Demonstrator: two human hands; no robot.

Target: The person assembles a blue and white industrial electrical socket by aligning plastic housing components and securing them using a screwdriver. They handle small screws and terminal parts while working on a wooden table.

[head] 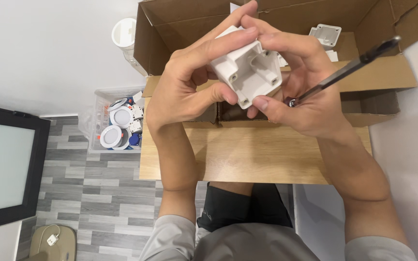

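Left hand (185, 87): we see the fingers closed around the white box (247, 67), thumb on its near edge, the other fingers over its far side.
Right hand (301, 92): we see it gripping the box from the right, fingertips on the top and the near corner; the screwdriver (344, 72) is pinched against the palm, its shaft running up to the far right.
Box: held in both hands above the near flap of the carton (364, 29), open side toward us, screw posts visible inside.
Carton: open, on the wooden table (247, 154); a white part (326, 34) lies inside.
Left: a clear bin (117, 123) of round lamps stands on the floor.
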